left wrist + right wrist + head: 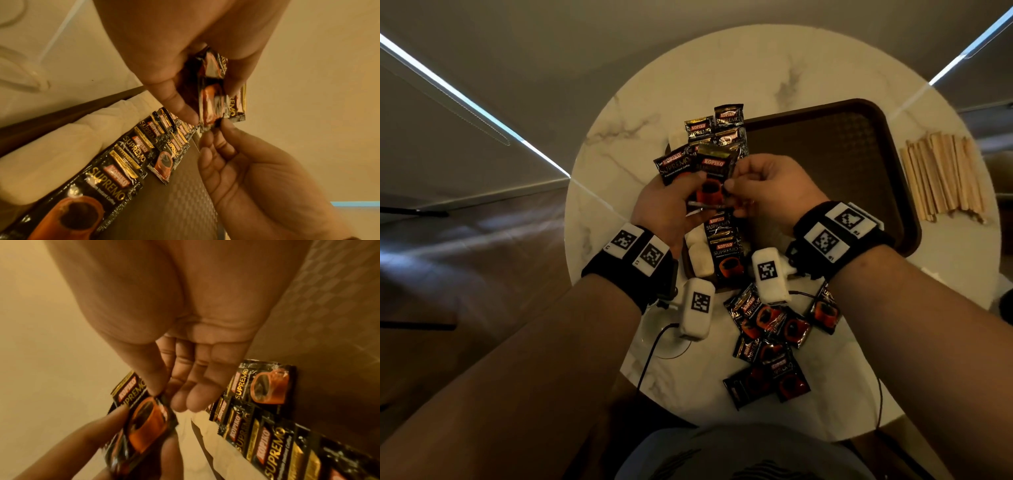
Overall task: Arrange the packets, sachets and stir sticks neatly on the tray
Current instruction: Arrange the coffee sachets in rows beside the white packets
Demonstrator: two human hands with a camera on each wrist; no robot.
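Over the left side of the brown tray, my left hand grips a small stack of black Kopiko coffee packets. My right hand pinches the stack's near edge between thumb and forefinger. In the left wrist view the held packets hang from the left hand's fingers, and the right hand touches their lower corner. More packets lie in a row on the tray beside white sachets. Wooden stir sticks lie on the table right of the tray.
A loose pile of coffee packets lies on the round marble table near its front edge. White tagged boxes on cables hang under both wrists. The tray's textured floor is bare on the right.
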